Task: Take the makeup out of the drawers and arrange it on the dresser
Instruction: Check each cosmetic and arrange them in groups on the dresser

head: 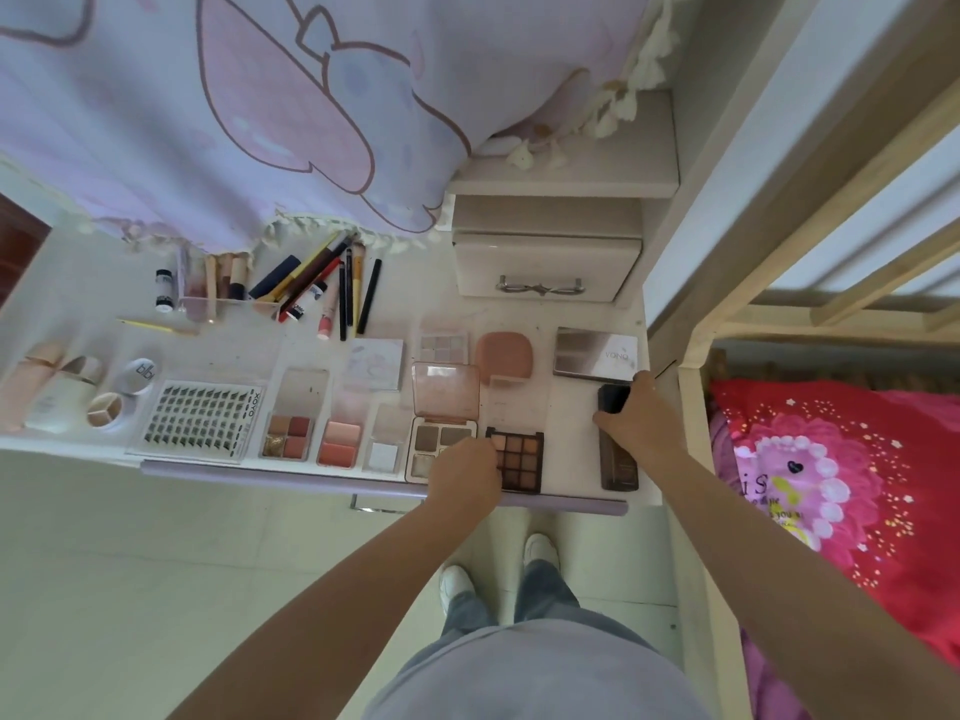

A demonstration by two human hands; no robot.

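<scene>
arranging stage: the right hand [636, 415] grips a dark compact [613, 398] on the worktop [571, 407]. the left hand [464, 467] rests on the brown palette [519, 457], its fingers hidden. next, probably square the compact into the row.

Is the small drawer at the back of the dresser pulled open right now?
No. The small drawer sits closed with its metal handle facing out, and neither hand is touching it.

Palettes [517, 459] along dresser [571, 407] front edge, pencils [332, 288] behind, small drawer [545, 267] at back right
</scene>
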